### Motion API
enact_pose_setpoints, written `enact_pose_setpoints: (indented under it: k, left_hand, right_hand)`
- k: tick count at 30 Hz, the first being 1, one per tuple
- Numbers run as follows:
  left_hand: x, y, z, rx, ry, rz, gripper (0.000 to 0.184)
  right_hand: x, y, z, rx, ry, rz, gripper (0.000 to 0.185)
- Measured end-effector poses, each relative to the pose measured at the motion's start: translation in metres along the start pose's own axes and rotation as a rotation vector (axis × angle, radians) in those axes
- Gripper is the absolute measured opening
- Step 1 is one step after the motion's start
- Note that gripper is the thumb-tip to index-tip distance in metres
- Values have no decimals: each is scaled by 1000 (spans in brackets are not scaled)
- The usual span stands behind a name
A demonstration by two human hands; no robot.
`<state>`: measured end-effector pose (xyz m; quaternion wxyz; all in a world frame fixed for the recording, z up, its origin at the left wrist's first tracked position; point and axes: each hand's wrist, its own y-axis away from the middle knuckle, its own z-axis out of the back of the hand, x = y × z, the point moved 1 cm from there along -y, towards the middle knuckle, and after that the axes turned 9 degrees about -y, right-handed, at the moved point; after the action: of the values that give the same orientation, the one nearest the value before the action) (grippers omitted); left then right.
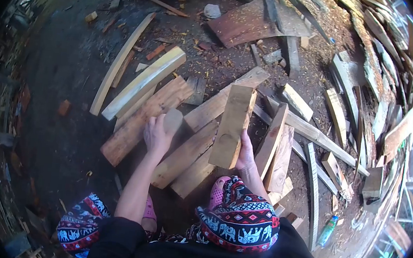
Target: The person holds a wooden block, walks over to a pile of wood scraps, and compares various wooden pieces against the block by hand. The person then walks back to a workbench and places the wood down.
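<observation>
My left hand (156, 133) is closed around a smooth, grey-brown piece with a rounded end (173, 121); whether it is wood or stone I cannot tell. It is just above the reddish-brown wood beam (140, 122) on the ground. In my right hand (245, 152) is a short, thick wood block (233, 124), held upright and tilted slightly. My thumb shows along its right edge, and the fingers behind it are hidden. Below and between the hands, further wood pieces (184, 154) lie side by side.
A whitish beam (146, 81) and a curved strip (122, 61) lie to the left. Offcuts and long slats (325, 138) are scattered to the right, with a green bottle (328, 230) lower down. A wide reddish board (241, 25) lies farther off. Scrap wood (392, 57) is piled at right.
</observation>
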<state>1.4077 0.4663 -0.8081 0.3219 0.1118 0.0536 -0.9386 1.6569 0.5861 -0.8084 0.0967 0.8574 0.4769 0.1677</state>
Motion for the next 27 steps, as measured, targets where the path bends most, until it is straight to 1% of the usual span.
enact_pose_setpoints:
  k: [2,4,6,7,8,10,12,14,15,17,20,21,22,24,25,27]
  left_hand:
    - [6,-3,8,39,157,122,54]
    - [2,-9,31,79,178,145,52]
    - [2,-14,39,218,1130,184,49]
    - [-19,-13,67,319,1259,229,47]
    - [-29,-13,71,316,1250,232,47]
    - [-48,-11,73,507,1599,262,40]
    - [-62,-6,61,606,1627,294,39]
    - [-71,-5,54,628,1606,306,39]
    - [-73,-6,54,591,1566,263,43]
    - [-79,-5,52,522,1523,156,51]
    - [-91,-2,59,500,1424,102,56]
    - [-92,-3,60,527,1401,65,63]
    - [-94,-2,61,531,1399,65,63]
    - [-99,2,65,594,1392,3,76]
    - [-101,2,67,596,1390,6,76]
    - [-104,2,71,602,1410,-1,94]
  right_hand:
    - [1,1,4,45,66,-5,77]
    - [0,0,4,38,78,-3,77]
    - [-4,-5,4,22,92,-37,76]
    - [-8,-11,7,78,57,-56,72]
    - [-13,-14,7,81,49,-61,72]
    - [-23,-20,2,-8,-19,-115,62]
    - [-32,-24,-9,3,-39,-132,60]
    - [-32,-23,-20,44,-111,-121,60]
    - [-31,-23,-25,48,-115,-115,60]
    - [-28,-20,-29,-57,47,-86,59]
    - [-22,-21,-33,-86,87,-80,58]
    - [-20,-22,-35,-87,82,-78,58]
    - [-17,-23,-37,-93,102,-60,58]
    - [-15,-23,-41,-104,120,-45,58]
    - [-15,-23,-42,-123,138,-29,59]
    - [-17,-22,-51,-145,149,-12,59]
